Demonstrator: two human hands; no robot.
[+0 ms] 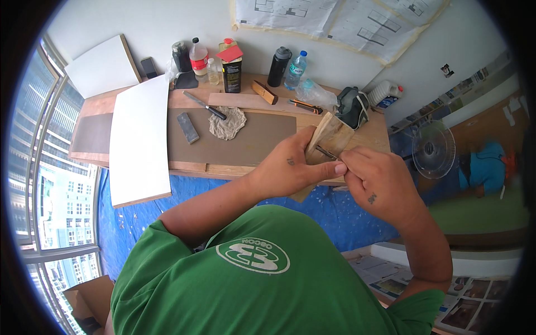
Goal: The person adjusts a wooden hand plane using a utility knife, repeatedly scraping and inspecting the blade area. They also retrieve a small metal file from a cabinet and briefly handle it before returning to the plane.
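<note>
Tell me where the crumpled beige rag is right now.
In the head view, the crumpled beige rag lies mid-bench on the brown board, right of the grey sharpening stone, beside the dark-handled tool.

The left hand [290, 167] covers the lower part of the wood piece [329, 137]. The thin metal tool [325, 152] disappears under the right hand [379, 181], its grip hidden. The wall drawings [335, 17] are cut off at the top edge.

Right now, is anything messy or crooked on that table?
Yes. The big white board lies crooked and sticks out past the table's front edge. A crumpled rag sits bunched in the middle. Nothing looks spilled or broken.
</note>
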